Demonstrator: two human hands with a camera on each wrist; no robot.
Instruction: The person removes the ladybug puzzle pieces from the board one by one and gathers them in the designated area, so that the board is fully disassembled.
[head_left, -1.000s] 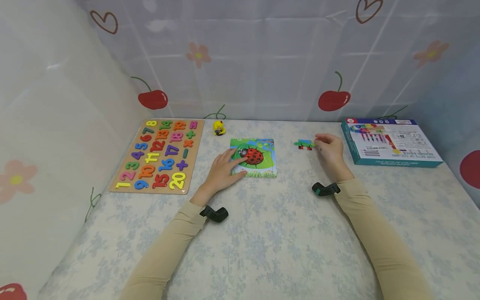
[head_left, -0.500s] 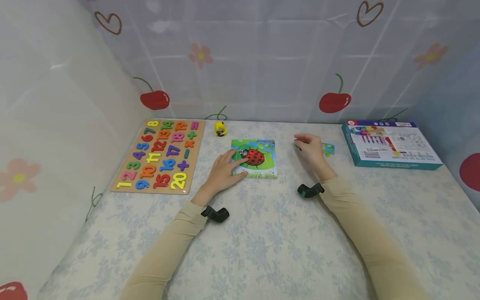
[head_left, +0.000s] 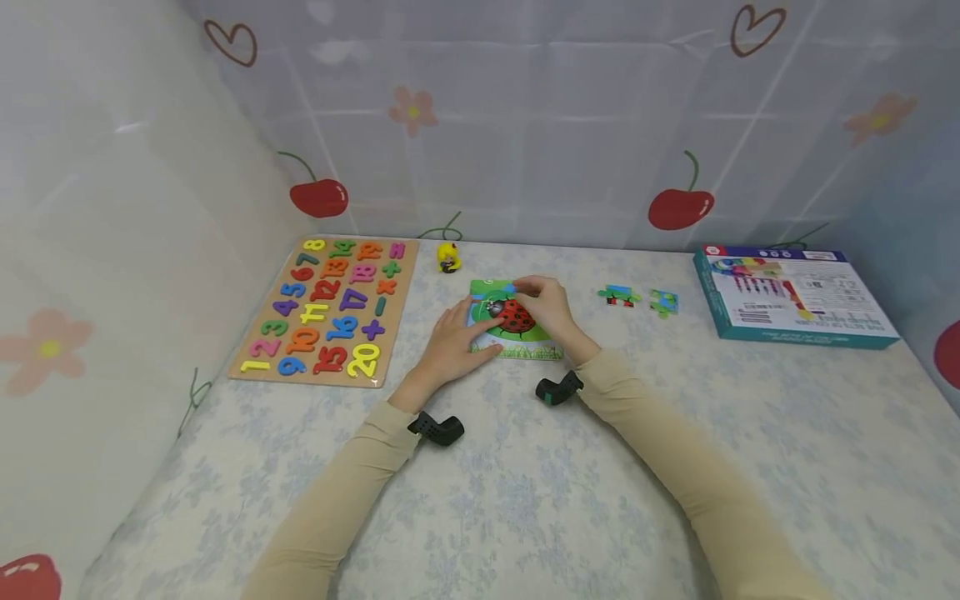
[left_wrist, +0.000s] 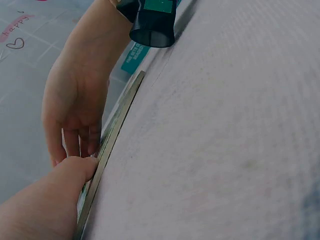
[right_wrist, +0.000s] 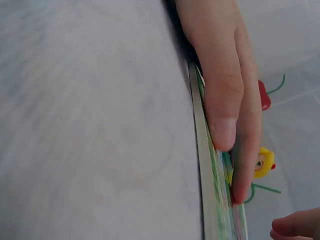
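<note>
Ladybug jigsaw puzzle: here it is (head_left: 516, 318), flat at mid-table, red beetle on green, a grassy strip along its near edge, and both hands are on it!
Left hand: spread wide across the puzzle's left side, this one (head_left: 450, 346), fingers long and pinching nothing; the left wrist view has its thumb (left_wrist: 84, 167) right at the board's edge.
Right hand: up at the far right part of the puzzle (head_left: 546, 307), thumb and fingertips down on it with a narrow gap between; whether they pinch a piece, I cannot tell.
Blue-green-red piece: out on the cloth (head_left: 619, 296), right of the puzzle, a touch of red and black at its near side.
Blue-and-green piece: just beside that one (head_left: 664, 302), slightly askew.
Number board: over on the left (head_left: 389, 325), bright numerals and signs in rows on brown.
Yellow-haired figurine: upright behind the puzzle (head_left: 448, 257), near the number board's far corner.
Teal-sided box: lying flat on the far right (head_left: 798, 296), well apart from the puzzle.
Tablecloth: pale with blue florals, underneath it all (head_left: 487, 500).
</note>
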